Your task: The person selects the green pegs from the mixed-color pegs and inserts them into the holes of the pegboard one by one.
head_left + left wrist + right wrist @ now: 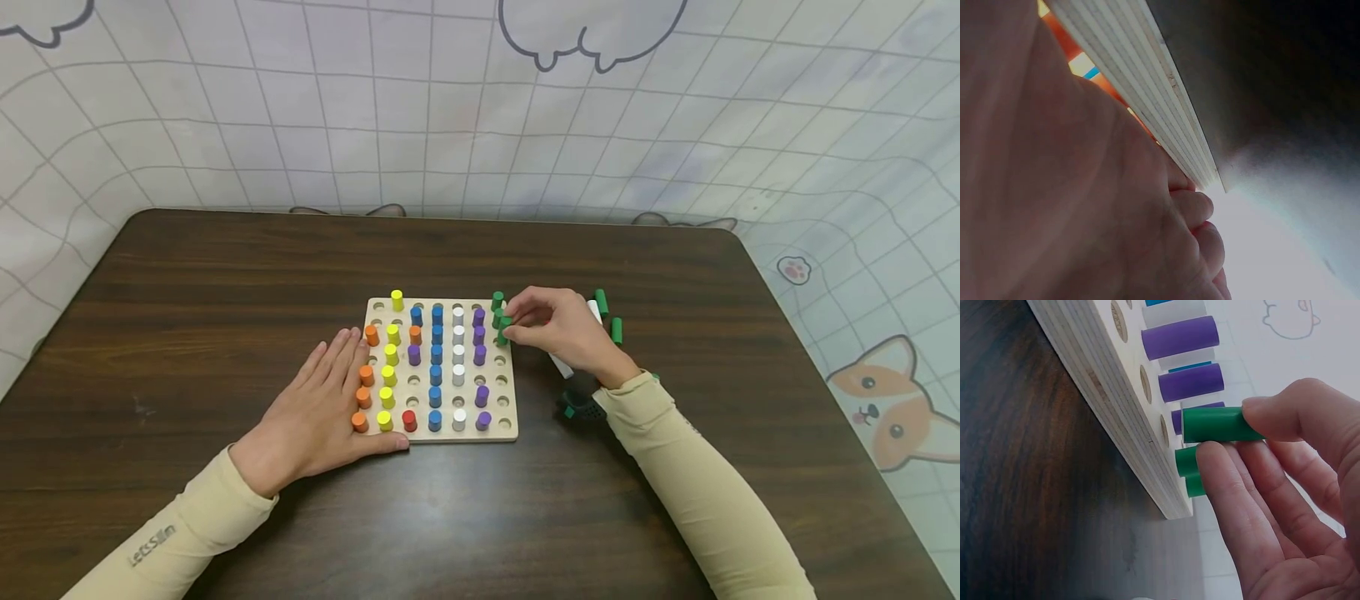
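Note:
A light wooden pegboard (493, 409) lies on the dark table, with colored pegs standing in rows. My left hand (318, 417) rests flat along the board's left edge, fingers straight and thumb at the front edge; in the left wrist view its palm (1085, 187) lies against the board's layered side. At the right column, my right hand (558, 329) pinches a green peg (1219, 424) between thumb and fingers. That peg's lower end is clear of the board in the right wrist view, close to the holes. Two green pegs (498, 298) stand in the column's far holes.
Right of the board lie loose green pegs (617, 331) and a white object (561, 367), partly hidden by the right hand. A dark device (581, 396) sits at the right wrist. Behind the table (225, 275) hangs a grid-patterned cloth (405, 100).

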`<move>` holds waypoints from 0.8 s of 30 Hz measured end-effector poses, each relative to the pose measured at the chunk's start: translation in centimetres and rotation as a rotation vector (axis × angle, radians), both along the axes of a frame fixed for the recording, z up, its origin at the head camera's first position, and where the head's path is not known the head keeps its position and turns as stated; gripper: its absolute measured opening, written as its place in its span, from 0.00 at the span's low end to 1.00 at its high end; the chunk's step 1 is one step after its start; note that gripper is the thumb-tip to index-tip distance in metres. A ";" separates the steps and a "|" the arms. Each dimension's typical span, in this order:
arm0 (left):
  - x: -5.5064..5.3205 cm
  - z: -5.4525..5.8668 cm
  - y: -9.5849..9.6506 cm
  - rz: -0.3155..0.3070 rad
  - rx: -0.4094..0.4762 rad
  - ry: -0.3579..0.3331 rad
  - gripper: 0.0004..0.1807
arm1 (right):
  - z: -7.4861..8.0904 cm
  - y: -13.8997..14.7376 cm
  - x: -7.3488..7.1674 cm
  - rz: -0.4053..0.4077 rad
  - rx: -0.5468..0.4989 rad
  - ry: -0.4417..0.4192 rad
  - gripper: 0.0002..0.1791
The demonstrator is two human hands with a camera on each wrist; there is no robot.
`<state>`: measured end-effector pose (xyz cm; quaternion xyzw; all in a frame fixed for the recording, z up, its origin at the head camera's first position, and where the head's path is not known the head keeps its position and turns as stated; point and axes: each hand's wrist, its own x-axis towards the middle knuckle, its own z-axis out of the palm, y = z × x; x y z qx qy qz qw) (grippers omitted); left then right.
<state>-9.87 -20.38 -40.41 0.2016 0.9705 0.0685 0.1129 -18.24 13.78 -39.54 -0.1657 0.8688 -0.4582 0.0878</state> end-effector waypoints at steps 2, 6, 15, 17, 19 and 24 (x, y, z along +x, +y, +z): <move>0.0 0.0 0.0 0.001 0.001 -0.004 0.74 | 0.0 0.0 0.0 0.003 0.007 -0.003 0.10; 0.0 0.0 0.1 0.001 0.006 -0.009 0.74 | -0.1 0.0 0.1 0.011 0.016 -0.003 0.10; -0.1 0.0 0.1 0.003 0.005 -0.008 0.74 | -0.2 0.0 0.0 0.023 0.045 0.005 0.11; 0.0 0.0 0.0 0.004 0.005 -0.008 0.74 | -0.2 -0.1 0.1 0.024 0.042 0.002 0.11; 0.0 0.1 0.1 0.005 0.006 -0.009 0.74 | -0.1 -0.2 0.1 0.024 0.043 0.001 0.11; 0.0 0.1 0.1 0.008 0.007 -0.015 0.74 | -0.1 -0.3 0.1 0.024 0.043 0.009 0.11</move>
